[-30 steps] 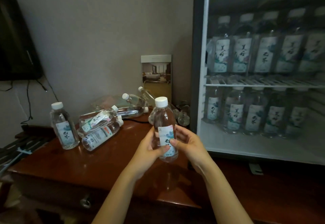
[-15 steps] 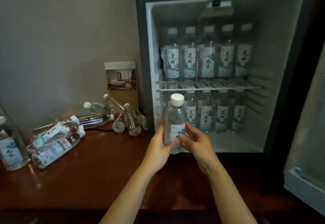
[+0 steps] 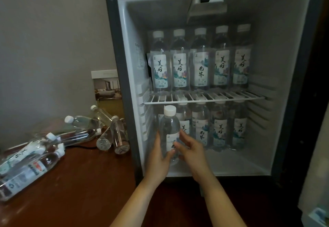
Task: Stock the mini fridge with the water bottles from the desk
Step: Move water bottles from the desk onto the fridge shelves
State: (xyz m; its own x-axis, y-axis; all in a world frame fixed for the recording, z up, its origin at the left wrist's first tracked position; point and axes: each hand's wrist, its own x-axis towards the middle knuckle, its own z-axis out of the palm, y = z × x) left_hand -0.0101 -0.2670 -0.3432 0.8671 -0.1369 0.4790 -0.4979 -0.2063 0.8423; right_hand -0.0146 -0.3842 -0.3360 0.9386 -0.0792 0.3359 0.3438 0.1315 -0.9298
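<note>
Two hands hold one water bottle [image 3: 170, 128] upright at the mouth of the mini fridge [image 3: 124, 48], in its lower compartment and close to its left wall. The left hand [image 3: 160, 157] wraps the bottle's lower body from the left, fingers curled behind it. The right hand [image 3: 191, 148] grips the label from the right with bent fingers.

The bottle's long axis is vertical, cap up, and the cap sits just under the fridge's wire shelf [image 3: 204, 96]. Bare fridge floor lies straight ahead of the hands, in front of the back row [image 3: 220, 132] standing deeper in the fridge. My judgement is that the coming move is a short push inward and a set-down. The left hand is the nearer one to the fridge wall, so it has less room. Whether the base already touches the fridge floor I cannot tell.

The bottle is clear plastic with a white screw cap and a pale label, its dark characters partly hidden by fingers. Several more bottles [image 3: 35, 166] lie on their sides on the desk [image 3: 80, 182], left of the fridge
</note>
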